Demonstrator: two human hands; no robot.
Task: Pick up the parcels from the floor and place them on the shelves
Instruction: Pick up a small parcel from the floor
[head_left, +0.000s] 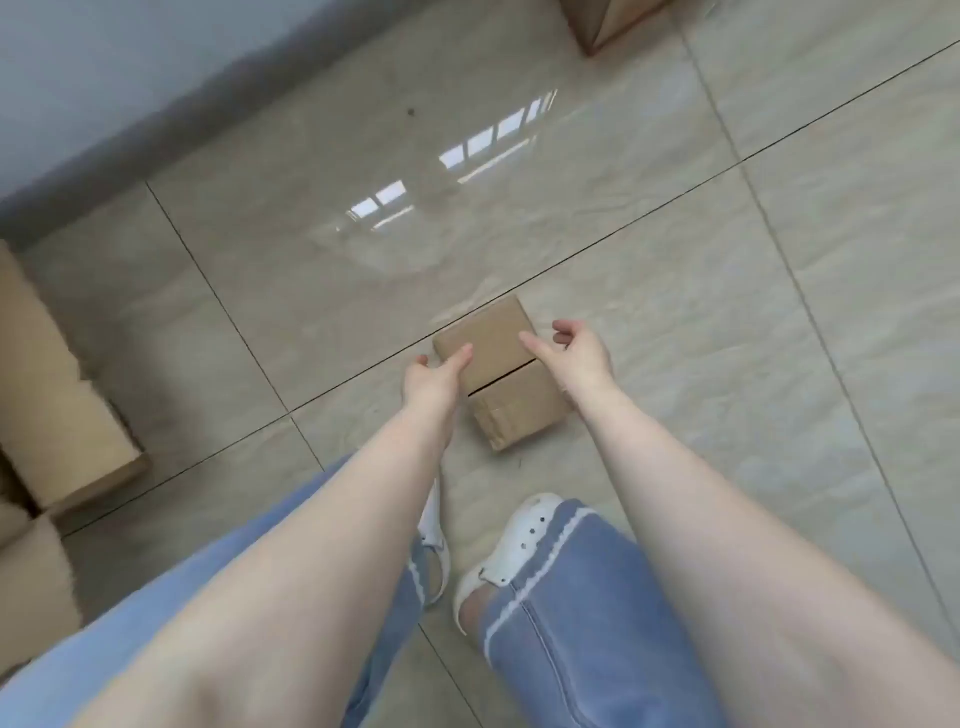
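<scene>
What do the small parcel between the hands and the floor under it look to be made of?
Small parcel: plain brown corrugated cardboard by its look, matte, with a flap seam across the top. Floor: probably polished ceramic or stone-look tile, glossy; it mirrors a window and shows dark grout lines.

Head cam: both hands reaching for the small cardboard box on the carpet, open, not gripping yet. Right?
Not carpet. The head view shows the small cardboard box lying on a glossy tiled floor with window reflections. The rest holds: left hand and right hand flank the box, open, no grip yet.
</scene>
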